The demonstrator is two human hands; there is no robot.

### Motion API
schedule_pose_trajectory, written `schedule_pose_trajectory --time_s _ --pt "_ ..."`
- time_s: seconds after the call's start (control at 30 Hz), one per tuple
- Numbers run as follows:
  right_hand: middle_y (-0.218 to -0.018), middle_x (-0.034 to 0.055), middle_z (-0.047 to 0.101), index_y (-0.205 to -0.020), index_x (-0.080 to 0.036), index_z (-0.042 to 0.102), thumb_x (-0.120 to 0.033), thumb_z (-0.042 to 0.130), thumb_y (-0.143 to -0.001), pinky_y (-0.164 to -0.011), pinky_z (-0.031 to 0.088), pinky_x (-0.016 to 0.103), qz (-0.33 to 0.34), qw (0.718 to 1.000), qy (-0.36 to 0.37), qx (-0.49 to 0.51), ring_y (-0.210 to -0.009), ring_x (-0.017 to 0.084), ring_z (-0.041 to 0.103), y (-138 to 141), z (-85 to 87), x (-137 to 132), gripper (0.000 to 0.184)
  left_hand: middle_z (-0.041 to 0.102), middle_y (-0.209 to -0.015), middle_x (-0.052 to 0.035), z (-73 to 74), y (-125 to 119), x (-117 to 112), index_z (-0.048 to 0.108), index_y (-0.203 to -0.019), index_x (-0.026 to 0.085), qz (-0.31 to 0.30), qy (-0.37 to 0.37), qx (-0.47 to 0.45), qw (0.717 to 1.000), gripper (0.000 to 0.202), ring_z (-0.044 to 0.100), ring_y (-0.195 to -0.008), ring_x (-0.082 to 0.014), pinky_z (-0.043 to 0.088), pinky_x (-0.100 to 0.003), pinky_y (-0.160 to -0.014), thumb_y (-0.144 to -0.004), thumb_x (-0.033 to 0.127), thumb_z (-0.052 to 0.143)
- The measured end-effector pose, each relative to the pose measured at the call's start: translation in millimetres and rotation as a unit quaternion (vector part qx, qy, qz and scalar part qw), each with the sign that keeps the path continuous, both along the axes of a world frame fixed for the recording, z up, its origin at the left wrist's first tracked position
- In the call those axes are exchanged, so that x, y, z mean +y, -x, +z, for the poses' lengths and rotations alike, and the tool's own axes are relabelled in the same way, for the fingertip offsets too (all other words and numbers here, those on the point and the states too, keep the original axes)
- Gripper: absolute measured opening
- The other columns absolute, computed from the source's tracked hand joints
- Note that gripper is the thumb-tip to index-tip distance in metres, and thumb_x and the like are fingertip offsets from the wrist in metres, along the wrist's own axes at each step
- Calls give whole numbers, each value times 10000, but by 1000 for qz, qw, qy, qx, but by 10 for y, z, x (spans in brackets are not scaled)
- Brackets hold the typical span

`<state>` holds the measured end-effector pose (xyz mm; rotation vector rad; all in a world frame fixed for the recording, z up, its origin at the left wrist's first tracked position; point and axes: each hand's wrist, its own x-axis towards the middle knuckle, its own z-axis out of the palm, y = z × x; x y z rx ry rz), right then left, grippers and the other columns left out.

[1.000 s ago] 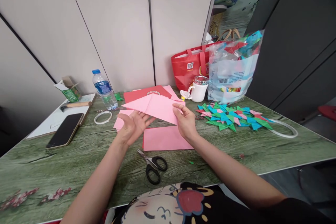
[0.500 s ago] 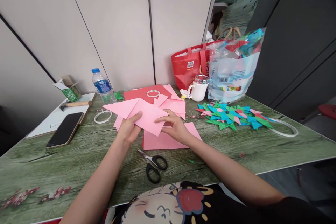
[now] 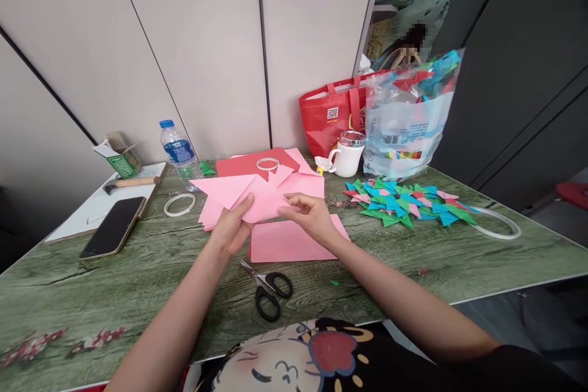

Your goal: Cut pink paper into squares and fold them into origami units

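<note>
Between my hands, above the table, is a sheet of pink paper (image 3: 225, 188) with a folded triangular flap pointing left. My left hand (image 3: 233, 226) is closed on its lower edge, the thumb lying on top near the crease. At the right end, my right hand (image 3: 309, 213) pinches the paper between thumb and fingers. Beneath them lies a stack of pink paper (image 3: 294, 242) with a red edge showing at its left. Scissors (image 3: 265, 288) with black handles rest in front of that stack, blades slightly apart. More pink sheets and a red sheet (image 3: 239, 163) lie behind.
Folded paper pieces (image 3: 404, 201) in several colours are heaped at right, near a white ring (image 3: 500, 229). A white mug (image 3: 349, 159), red bag (image 3: 316, 119) and clear paper bag (image 3: 404, 128) stand behind. Bottle (image 3: 178, 150), phone (image 3: 113, 226) and hammer (image 3: 133, 182) are left.
The pink paper's right part has bent, its lower corner coming up so the bottom edge now looks flatter. My right hand has turned to a pinch; the left tip has shifted slightly right.
</note>
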<state>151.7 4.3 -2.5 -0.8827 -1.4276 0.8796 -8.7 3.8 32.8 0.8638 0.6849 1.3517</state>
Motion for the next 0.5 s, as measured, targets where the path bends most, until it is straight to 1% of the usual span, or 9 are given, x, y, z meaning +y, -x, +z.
schedule_pose_trajectory --time_s 0.07,0.13,0.2,0.3,0.4,0.43,0.5 --pt "-820 47 650 -684 -171 621 -364 683 -636 -760 464 340 4 1000 21 23 -844 206 595 8 -3 0 208 638 -1072 -93 -5 -10 -14 565 -1095 177 -11 -20 -18 1000 422 554 -1048 -247 433 -390 -919 -686 204 667" --pt "-779 38 642 -712 -168 620 -389 675 -640 -696 486 325 11 998 37 47 -742 183 593 9 -1 -5 239 625 -1102 -86 -17 -24 -34 560 -1104 196 -32 -43 -30 998 461 535 -1076 -247 413 -386 -935 -662 214 690" --pt "-743 33 629 -722 -164 613 -409 662 -652 -660 498 316 12 997 44 64 -689 169 585 4 3 -11 259 622 -1109 -89 -38 -45 -55 563 -1103 198 -61 -60 -24 996 507 521 -1094 -251 397 -389 -945 -621 178 718" --pt "-749 34 615 -739 -164 596 -416 657 -656 -639 513 310 -11 996 50 72 -691 166 586 -2 4 -17 272 649 -1050 -99 -86 -85 -82 594 -1056 171 -91 -56 15 994 518 540 -1066 -255 396 -393 -931 -565 97 738" --pt "-805 34 606 -794 -178 568 -389 698 -609 -628 532 299 -34 995 48 81 -735 168 592 11 -4 -21 309 678 -961 -98 -144 -121 -87 638 -950 141 -72 -31 27 997 389 576 -1004 -241 407 -384 -912 -575 90 728" --pt "-821 31 604 -829 -185 555 -371 713 -593 -622 539 298 -32 994 48 89 -751 171 596 20 -7 -23 340 685 -929 -95 -160 -128 -83 649 -906 133 -58 -23 21 998 331 590 -976 -232 412 -380 -905 -585 99 724" --pt "-835 26 607 -913 -196 530 -343 718 -593 -614 549 308 -6 993 55 108 -759 174 610 40 -10 -31 398 694 -868 -84 -182 -133 -67 658 -833 121 -26 -9 4 1000 250 615 -910 -214 428 -372 -886 -591 109 722"
